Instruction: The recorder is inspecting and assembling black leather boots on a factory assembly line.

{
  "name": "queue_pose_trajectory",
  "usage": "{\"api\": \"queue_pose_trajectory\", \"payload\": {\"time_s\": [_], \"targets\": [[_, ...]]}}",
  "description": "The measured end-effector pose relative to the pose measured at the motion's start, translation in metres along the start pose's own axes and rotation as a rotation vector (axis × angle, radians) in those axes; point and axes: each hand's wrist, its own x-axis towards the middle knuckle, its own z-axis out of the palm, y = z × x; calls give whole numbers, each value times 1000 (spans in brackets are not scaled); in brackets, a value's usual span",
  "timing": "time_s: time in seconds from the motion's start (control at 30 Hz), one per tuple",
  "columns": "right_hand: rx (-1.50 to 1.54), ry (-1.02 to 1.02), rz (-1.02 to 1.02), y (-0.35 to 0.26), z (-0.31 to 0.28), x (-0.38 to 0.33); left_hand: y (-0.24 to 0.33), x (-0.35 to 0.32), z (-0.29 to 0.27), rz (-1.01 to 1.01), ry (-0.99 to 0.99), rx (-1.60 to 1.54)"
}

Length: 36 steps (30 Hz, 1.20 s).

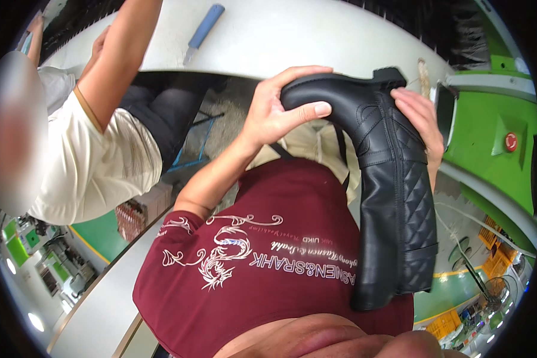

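A tall black boot (379, 197) hangs in front of my maroon shirt, its toe pointing left and its shaft hanging down. It has a quilted panel, straps and a low heel (389, 76). My left hand (277, 110) wraps round the toe, with the thumb across the upper. At the heel and ankle, my right hand (420, 122) grips the far side, its fingers partly hidden behind the boot. The sole faces up, toward the white worktable edge.
A blue-handled tool (206, 27) with a short pale tip lies on the white worktable (298, 36). To the left sits another person in a cream shirt (101, 161), one arm reaching over the table. A green machine (489, 137) with a red button (511, 141) stands at right.
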Motion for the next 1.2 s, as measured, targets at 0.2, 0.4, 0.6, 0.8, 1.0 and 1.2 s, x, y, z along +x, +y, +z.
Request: {"api": "queue_pose_trajectory", "payload": {"time_s": [0.2, 0.4, 0.6, 0.8, 1.0, 1.2], "targets": [[479, -47, 598, 52, -9, -42, -3, 6, -32, 92, -258, -140], [825, 200, 894, 49, 48, -6, -17, -19, -61, 21, -122, 212], [261, 73, 970, 70, 29, 48, -25, 8, -55, 388, 22, 537], [-195, -167, 184, 24, 27, 70, -63, 24, -64, 425, 65, 783], [-142, -294, -79, 18, 74, 56, -66, 28, -56, 420, 60, 624], [-134, -242, -203, 22, 81, 50, -69, 34, -35, 404, 74, 387]]}}
